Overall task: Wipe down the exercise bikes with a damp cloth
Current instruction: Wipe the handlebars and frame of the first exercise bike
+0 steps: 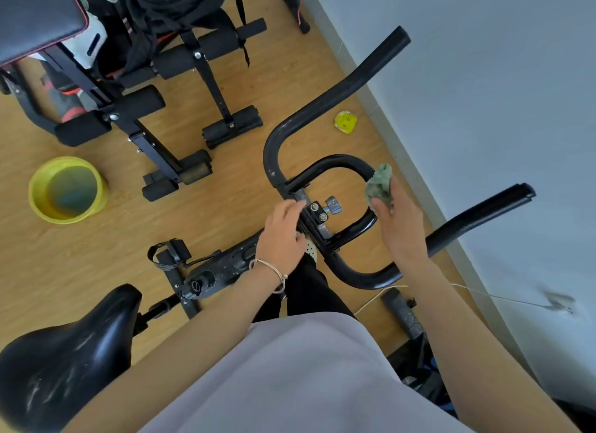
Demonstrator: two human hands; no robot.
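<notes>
A black exercise bike stands below me, with its handlebars [325,107] spreading toward the wall and its saddle [64,352] at the lower left. My right hand [400,226] holds a crumpled green cloth [380,185] against the right side of the small inner handlebar loop [332,161]. My left hand [283,236] rests on the handlebar stem beside the clamp bolts and knob [333,205], fingers curled over the metal. A string bracelet circles the left wrist.
A yellow bowl of water [66,190] sits on the wooden floor at left. A black weight bench with foam rollers [167,110] stands behind it. A small yellow object [345,122] lies near the white wall [500,110]. A pedal [169,253] sticks out left.
</notes>
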